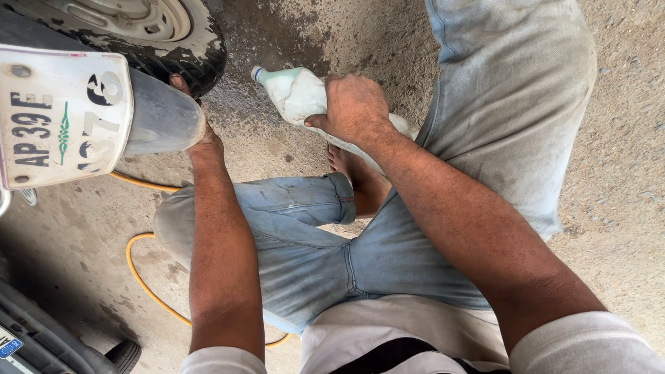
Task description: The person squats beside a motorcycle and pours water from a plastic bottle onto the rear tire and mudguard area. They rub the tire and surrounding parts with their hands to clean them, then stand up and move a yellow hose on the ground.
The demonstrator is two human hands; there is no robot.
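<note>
- Right hand: clasped over the body of a translucent white plastic bottle, fingers wrapped across its upper side, the thumb tucked under the near edge.
- Bottle position: held tilted just above the wet concrete ground, its capped neck pointing toward the tyre, its base hidden behind the wrist and the jeans.
- Handling, as a judgement: thin-walled plastic, likely light and somewhat yielding under pressure; the surface may be slick from the damp surroundings. The broad mid-body, where the hand now sits, offers the surest hold; the narrow neck gives less control.
- Left hand: reaches behind the grey mudguard beside the number plate; only a fingertip and the back of the hand show, so whether it grips anything cannot be told.
- Surroundings: a yellow hose curls on the ground under the left forearm; a bare foot rests beneath the bottle.
</note>
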